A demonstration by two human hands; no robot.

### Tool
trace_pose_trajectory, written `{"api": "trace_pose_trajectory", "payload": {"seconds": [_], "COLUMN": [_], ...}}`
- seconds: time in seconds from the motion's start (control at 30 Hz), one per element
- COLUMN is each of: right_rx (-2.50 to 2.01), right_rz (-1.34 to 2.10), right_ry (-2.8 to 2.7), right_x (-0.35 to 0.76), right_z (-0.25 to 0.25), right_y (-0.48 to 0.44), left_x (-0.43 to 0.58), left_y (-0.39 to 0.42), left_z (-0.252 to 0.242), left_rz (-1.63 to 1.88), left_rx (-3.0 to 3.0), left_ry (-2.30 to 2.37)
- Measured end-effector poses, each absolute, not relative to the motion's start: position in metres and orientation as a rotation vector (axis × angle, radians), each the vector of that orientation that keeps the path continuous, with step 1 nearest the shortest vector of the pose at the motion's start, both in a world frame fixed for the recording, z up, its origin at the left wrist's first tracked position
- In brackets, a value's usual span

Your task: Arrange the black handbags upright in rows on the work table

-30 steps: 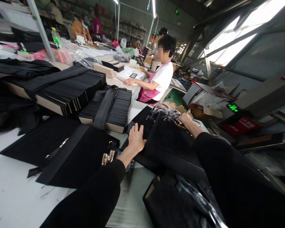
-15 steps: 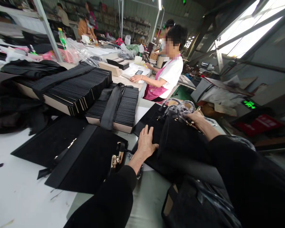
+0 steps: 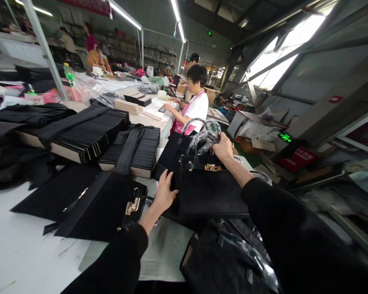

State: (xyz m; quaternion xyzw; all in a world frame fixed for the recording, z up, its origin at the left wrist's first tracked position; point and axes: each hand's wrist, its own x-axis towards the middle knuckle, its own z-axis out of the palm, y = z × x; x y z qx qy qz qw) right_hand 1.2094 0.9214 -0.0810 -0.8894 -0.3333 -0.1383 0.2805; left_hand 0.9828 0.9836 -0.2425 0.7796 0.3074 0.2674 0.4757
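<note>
A black handbag (image 3: pixel 214 195) with a gold clasp (image 3: pixel 213 168) stands in front of me at the table's right side. My right hand (image 3: pixel 223 148) is closed at the top of it, by the plastic-wrapped handles (image 3: pixel 202 139); its fingertips are partly hidden. My left hand (image 3: pixel 164 192) has its fingers spread, at the left side of this bag and over other black material. Behind it is another black bag (image 3: pixel 169 153). Nearer me lies a further black bag (image 3: pixel 221 257) with clear plastic on it. Left of my left hand, black bag pieces (image 3: pixel 101 208) with gold fittings lie flat.
Two strapped bundles of black panels, a larger one (image 3: pixel 88 132) and a smaller one (image 3: pixel 145 149), sit behind the flat pieces. A co-worker (image 3: pixel 198 104) in a white top stands at the far table. A metal post (image 3: pixel 44 51) rises at the left.
The handbag in my right hand has turned, so its front and gold clasp now show. My left hand remains spread beside it. The camera view has tilted up and shifted right.
</note>
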Motion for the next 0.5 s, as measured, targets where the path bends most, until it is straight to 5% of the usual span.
{"api": "trace_pose_trajectory", "payload": {"seconds": [0.13, 0.3, 0.5], "right_rx": [-2.303, -2.077, -1.909], "right_rz": [-0.367, -0.284, -0.310], "right_ry": [-0.888, -0.986, -1.190], "right_x": [1.166, 1.106, 0.995], "right_z": [-0.057, -0.039, -0.020], "right_y": [0.907, 0.877, 0.820], "left_x": [0.915, 0.880, 0.879], "left_y": [0.930, 0.858, 0.848], "left_z": [-0.198, -0.174, -0.169], "left_rz": [0.868, 0.343, 0.508], "left_rx": [1.552, 0.498, 0.035], "left_ry": [0.952, 0.762, 0.555]}}
